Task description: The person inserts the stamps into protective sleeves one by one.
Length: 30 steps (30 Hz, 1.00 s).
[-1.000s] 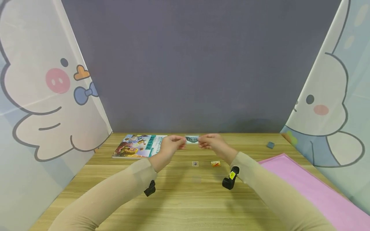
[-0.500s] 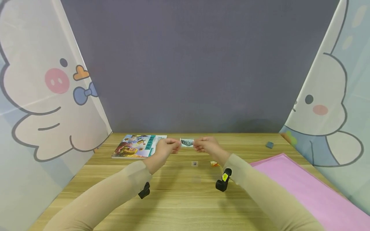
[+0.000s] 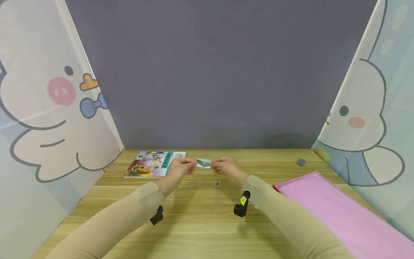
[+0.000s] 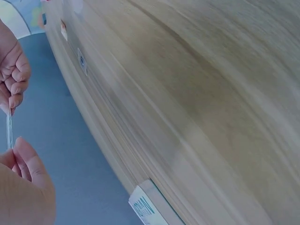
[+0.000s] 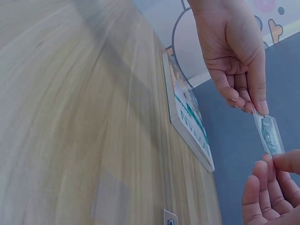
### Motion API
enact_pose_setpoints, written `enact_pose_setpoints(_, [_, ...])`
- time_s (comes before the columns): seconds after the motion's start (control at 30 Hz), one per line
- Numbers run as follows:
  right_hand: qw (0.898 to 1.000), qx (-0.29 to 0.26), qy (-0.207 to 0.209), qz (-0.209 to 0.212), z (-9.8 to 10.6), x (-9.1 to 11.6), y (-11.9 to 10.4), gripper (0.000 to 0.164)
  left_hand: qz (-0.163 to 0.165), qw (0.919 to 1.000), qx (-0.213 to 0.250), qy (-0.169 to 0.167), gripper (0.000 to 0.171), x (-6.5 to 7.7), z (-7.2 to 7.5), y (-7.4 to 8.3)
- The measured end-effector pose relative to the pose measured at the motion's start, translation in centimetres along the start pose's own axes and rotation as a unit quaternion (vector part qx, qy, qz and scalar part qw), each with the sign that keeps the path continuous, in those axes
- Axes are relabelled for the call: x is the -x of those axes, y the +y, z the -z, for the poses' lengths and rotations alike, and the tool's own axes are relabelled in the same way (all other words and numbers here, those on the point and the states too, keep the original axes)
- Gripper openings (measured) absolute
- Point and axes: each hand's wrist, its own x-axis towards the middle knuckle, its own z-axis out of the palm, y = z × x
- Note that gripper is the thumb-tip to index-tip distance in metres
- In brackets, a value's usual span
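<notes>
In the head view a small clear plastic piece with a dark teal printed picture (image 3: 203, 163) is held up above the far part of the table, spread between both hands. My left hand (image 3: 179, 169) pinches its left end between thumb and fingers. At the other end, my right hand (image 3: 227, 167) pinches it the same way. The right wrist view shows the teal picture (image 5: 268, 133) inside a clear margin, while from the left wrist the piece (image 4: 9, 130) appears edge-on. Below the hands a small stamp-like square (image 3: 217, 183) lies on the table.
A colourful book (image 3: 150, 166) lies at the back left. At right are a pink sheet (image 3: 326, 208) with a red edge and a small blue-grey square (image 3: 301, 162). The left wrist view shows an orange-printed piece (image 4: 63, 30). A translucent patch (image 5: 110, 197) lies on the wood.
Both hands have moved left and slightly lower with the clear piece, which now tilts a little. The right forearm now covers the orange-printed piece in the head view.
</notes>
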Motion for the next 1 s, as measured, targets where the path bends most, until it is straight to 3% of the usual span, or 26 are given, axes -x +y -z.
enact_pose_setpoints(0.4, [1.0, 0.015, 0.004, -0.018, -1.3, -0.6, 1.4, 0.019, 0.016, 0.999, -0.04, 0.009, 0.013, -0.4, 0.9, -0.9])
enact_pose_setpoints(0.7, [0.999, 0.033, 0.003, -0.023, -2.4, -0.6, 2.5, 0.014, 0.053, 0.9942, -0.094, 0.004, 0.013, -0.6, 1.5, -1.7])
enact_pose_setpoints(1.0, [0.998, 0.031, -0.027, -0.045, -3.1, -0.2, 3.4, 0.015, 0.083, 0.9882, -0.125, -0.031, 0.016, -0.6, 2.0, -2.4])
